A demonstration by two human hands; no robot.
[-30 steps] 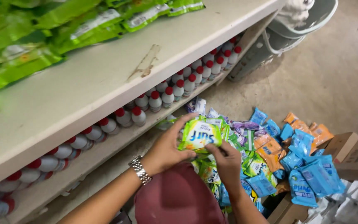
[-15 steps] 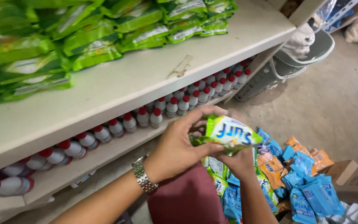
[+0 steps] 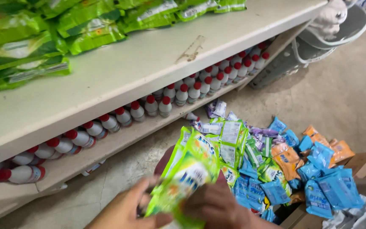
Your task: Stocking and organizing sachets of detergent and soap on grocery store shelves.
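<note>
Green sachets [image 3: 187, 176], a strip of them joined edge to edge, are bunched between my two hands low in the view. My left hand [image 3: 128, 212] has its fingers closed round the lower left edge of the bundle, thumb lying across the front, and my right hand [image 3: 217, 205] is clamped on the lower right part, knuckles toward me. Both hands sit close together, almost touching beneath the packets, so the strip folds up and stands tilted rather than trailing down. The picture is blurred here, so I cannot tell how many sachets the bundle holds.

Just beyond my hands, on the floor [image 3: 339, 97], lies a loose heap of more packets: green-and-white ones nearest, then blue sachets [image 3: 318, 191], orange sachets [image 3: 284, 159] and a few purple ones behind. They are spilled beside a brown cardboard box [image 3: 363, 163], as if it were where they came from.

Above and to the left runs a pale shelf [image 3: 149, 68]. Larger green packs [image 3: 81, 29] are stacked along its back, leaving the front strip bare. On the lower shelf, white bottles with red caps [image 3: 178, 95] lie packed in tight rows on their sides. A grey plastic basket [image 3: 314, 48] sits at the shelf's far end.
</note>
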